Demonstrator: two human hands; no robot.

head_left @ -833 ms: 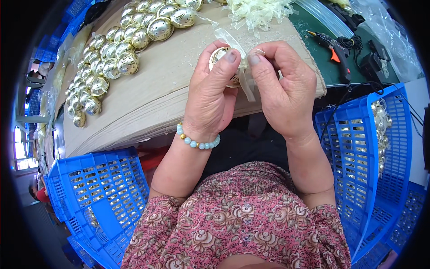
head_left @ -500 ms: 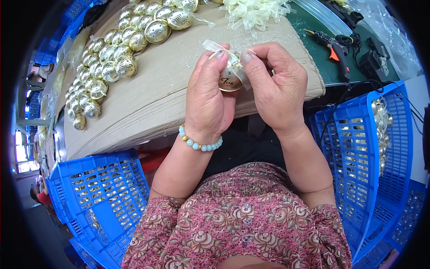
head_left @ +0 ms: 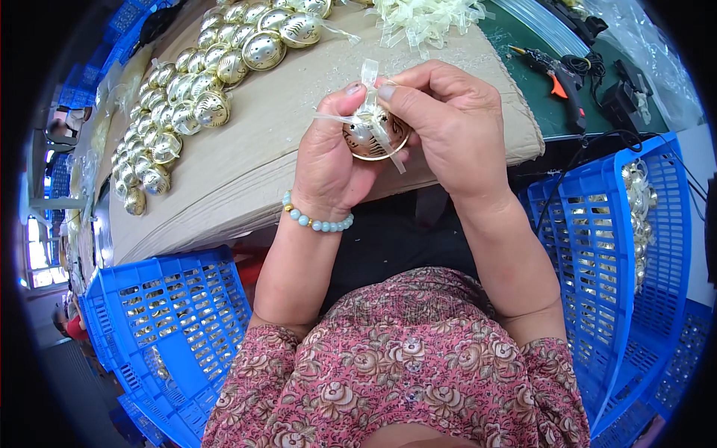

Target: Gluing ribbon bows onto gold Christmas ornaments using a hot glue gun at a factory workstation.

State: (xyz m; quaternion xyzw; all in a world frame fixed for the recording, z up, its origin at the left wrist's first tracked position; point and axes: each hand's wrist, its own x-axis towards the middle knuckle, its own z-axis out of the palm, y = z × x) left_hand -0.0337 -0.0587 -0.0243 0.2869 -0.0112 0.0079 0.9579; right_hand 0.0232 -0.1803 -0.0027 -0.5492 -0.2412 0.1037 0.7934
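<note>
Step in hand: tying the pale ribbon [head_left: 367, 112] on a gold ball [head_left: 371, 138], held above the table edge. Left hand [head_left: 332, 160] cups the ball; right hand [head_left: 441, 123] pinches ribbon (fingers closed). Next probably needs a snug pull.

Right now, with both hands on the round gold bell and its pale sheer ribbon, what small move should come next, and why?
Probably pull the pale sheer ribbon snug: left hand and right hand pinch it atop the round gold bell, its ends loose.

Bare cardboard [head_left: 261, 157] beside gold balls [head_left: 179, 112]
</note>
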